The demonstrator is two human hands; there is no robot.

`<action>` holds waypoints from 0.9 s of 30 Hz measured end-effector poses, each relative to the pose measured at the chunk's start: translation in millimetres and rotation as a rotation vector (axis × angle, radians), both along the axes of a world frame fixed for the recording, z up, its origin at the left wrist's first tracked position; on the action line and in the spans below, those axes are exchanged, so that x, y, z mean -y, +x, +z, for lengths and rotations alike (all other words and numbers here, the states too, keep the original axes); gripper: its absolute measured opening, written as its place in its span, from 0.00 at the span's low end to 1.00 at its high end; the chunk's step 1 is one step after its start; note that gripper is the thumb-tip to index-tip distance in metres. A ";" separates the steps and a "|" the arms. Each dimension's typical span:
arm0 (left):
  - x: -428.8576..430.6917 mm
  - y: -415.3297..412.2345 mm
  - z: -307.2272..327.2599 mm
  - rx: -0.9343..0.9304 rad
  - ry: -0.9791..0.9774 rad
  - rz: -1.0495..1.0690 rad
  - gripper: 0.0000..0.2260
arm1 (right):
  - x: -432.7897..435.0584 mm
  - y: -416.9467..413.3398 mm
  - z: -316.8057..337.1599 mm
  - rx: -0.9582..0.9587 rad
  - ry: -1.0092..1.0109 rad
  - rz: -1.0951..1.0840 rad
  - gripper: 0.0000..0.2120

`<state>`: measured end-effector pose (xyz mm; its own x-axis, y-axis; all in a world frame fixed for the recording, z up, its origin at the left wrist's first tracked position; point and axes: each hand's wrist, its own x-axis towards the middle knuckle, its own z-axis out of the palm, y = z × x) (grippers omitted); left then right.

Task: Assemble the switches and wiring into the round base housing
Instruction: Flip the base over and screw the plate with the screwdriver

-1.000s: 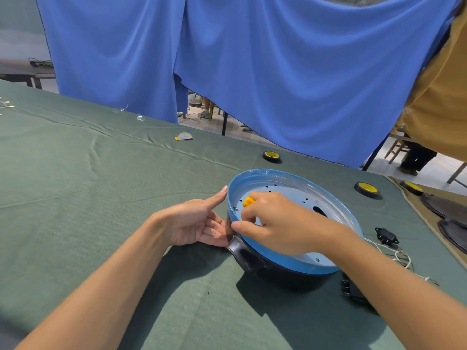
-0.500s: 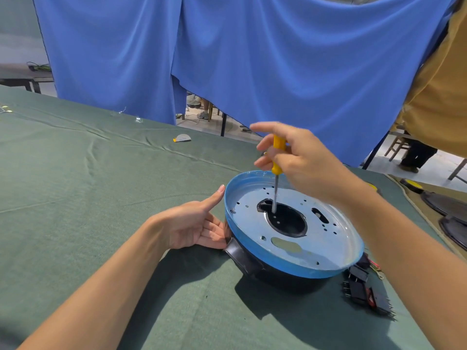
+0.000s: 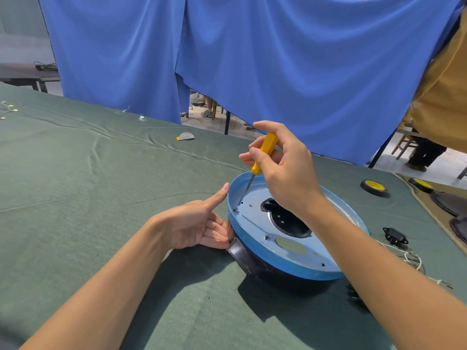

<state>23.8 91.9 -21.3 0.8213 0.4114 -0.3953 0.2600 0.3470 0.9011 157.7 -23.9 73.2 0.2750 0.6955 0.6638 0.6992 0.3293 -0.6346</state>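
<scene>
Screwdriver point(image 3: 262, 154) in right hand point(image 3: 285, 170), tip on round metal housing point(image 3: 290, 251)

Right hand point(image 3: 288, 173) pinches screwdriver point(image 3: 264, 152); left hand point(image 3: 194, 223) rests open.

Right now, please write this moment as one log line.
right hand: holds screwdriver, tip down near left rim | left hand: touches round base housing side

Glossy blue housing point(image 3: 290, 265), seemingly bare-metal plate point(image 3: 255, 223); matt green tablecloth point(image 3: 75, 198).
</scene>
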 end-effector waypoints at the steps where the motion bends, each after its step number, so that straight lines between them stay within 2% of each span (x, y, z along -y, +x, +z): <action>1: 0.1 -0.1 0.0 -0.001 0.001 0.003 0.35 | -0.8 0.0 -1.8 -0.001 0.001 0.003 0.15; 9: 0.2 -0.2 0.3 -0.006 -0.002 0.013 0.35 | -2.5 -1.3 -8.6 0.061 -0.035 -0.010 0.13; 13: 0.0 0.6 0.0 -0.015 -0.007 0.018 0.35 | -1.0 1.4 -0.2 0.263 -0.076 -0.063 0.10; 16: -0.4 0.6 -0.3 -0.018 -0.010 0.020 0.36 | 0.4 6.0 12.2 0.511 -0.191 -0.185 0.11; 18: -0.4 0.9 -0.6 -0.021 -0.007 0.023 0.36 | -0.6 9.7 21.9 0.627 -0.280 -0.299 0.16; 21: -0.4 1.3 -0.4 -0.024 -0.007 0.024 0.36 | -1.0 14.6 37.7 0.619 -0.440 -0.268 0.17; 27: 1.4 2.0 0.0 -0.032 0.005 0.042 0.34 | 6.7 20.1 60.2 0.668 -0.678 -0.098 0.07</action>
<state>25.8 90.6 -21.3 0.7901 0.4474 -0.4190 0.2737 0.3540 0.8943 177.7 -30.7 133.3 0.0629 0.9837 0.1687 0.9908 -0.0414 -0.1285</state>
